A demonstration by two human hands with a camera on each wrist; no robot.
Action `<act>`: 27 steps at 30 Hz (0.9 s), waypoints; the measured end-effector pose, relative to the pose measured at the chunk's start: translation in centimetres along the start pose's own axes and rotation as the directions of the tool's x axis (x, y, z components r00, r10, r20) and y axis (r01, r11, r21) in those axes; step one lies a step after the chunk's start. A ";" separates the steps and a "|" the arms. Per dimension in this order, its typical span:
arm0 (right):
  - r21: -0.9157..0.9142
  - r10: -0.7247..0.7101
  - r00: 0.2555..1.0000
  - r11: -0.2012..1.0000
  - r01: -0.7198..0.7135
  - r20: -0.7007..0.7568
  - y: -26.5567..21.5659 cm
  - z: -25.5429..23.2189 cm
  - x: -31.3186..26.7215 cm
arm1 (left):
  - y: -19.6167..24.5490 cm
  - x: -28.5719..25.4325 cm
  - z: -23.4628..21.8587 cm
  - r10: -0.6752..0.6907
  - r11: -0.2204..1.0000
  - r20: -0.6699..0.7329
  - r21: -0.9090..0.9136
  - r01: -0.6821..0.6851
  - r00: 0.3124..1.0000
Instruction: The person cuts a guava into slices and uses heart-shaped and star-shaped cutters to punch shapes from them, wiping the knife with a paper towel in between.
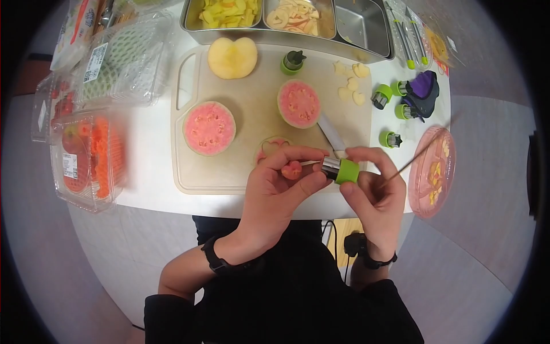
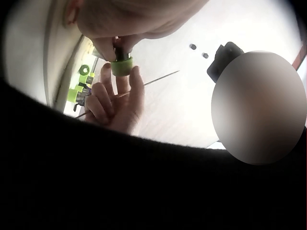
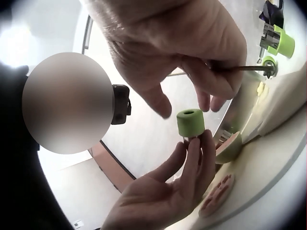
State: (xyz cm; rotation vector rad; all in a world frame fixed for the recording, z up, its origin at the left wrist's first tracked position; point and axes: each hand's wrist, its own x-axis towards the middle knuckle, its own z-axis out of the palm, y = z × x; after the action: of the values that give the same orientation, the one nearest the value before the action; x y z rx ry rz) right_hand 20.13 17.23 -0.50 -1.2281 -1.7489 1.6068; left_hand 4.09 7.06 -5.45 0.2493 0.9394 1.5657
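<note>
My left hand (image 1: 269, 192) pinches the metal end of a small fruit cutter (image 3: 191, 123) with a green cap. A pink flower-shaped guava piece (image 1: 291, 169) shows between the fingers of the same hand. My right hand (image 1: 375, 198) holds a thin wooden skewer (image 1: 413, 159) in its curled fingers. Its thumb and forefinger are spread near the green cap, standing apart from it in the right wrist view. Below the hands, on the cutting board (image 1: 252, 103), a guava slice (image 1: 274, 147) with cut-outs is partly hidden by the left hand.
Two guava halves (image 1: 209, 128), a pale fruit half (image 1: 232, 58), a knife (image 1: 331, 133) and a star cutter (image 1: 294, 61) lie on the board. More cutters (image 1: 391, 139) and a pink plate (image 1: 433, 172) stand right. A metal tray (image 1: 286, 37) is behind; plastic boxes (image 1: 86, 160) stand left.
</note>
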 end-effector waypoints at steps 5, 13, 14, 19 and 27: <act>0.046 0.018 0.999 0.999 -0.017 -0.042 0.5 0.2 0.0 | 0.1 0.3 -0.2 0.059 0.998 0.006 0.022 -0.059 0.998; -0.078 -0.135 0.990 0.988 0.133 -0.025 0.2 -0.1 0.2 | 0.1 0.3 -0.2 -0.015 0.996 -0.053 -0.087 0.011 0.998; -0.088 -0.154 0.988 0.985 0.152 -0.023 0.2 -0.1 0.2 | 0.0 0.3 -0.2 -0.017 0.996 -0.052 -0.083 0.012 0.999; -0.094 -0.150 0.988 0.985 0.148 -0.021 0.1 0.0 0.2 | 0.0 0.3 -0.3 -0.028 0.999 -0.036 -0.024 0.027 0.999; -0.021 -0.129 0.989 0.992 0.127 -0.076 -0.3 0.1 0.0 | 0.2 0.3 -0.2 -0.100 0.994 -0.076 -0.062 0.096 0.992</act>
State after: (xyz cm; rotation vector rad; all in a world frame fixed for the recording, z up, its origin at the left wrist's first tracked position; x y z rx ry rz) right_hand 19.96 17.21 -0.26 -1.1450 -1.7586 1.4562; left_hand 3.79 7.26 -5.53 0.0995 0.9521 1.5187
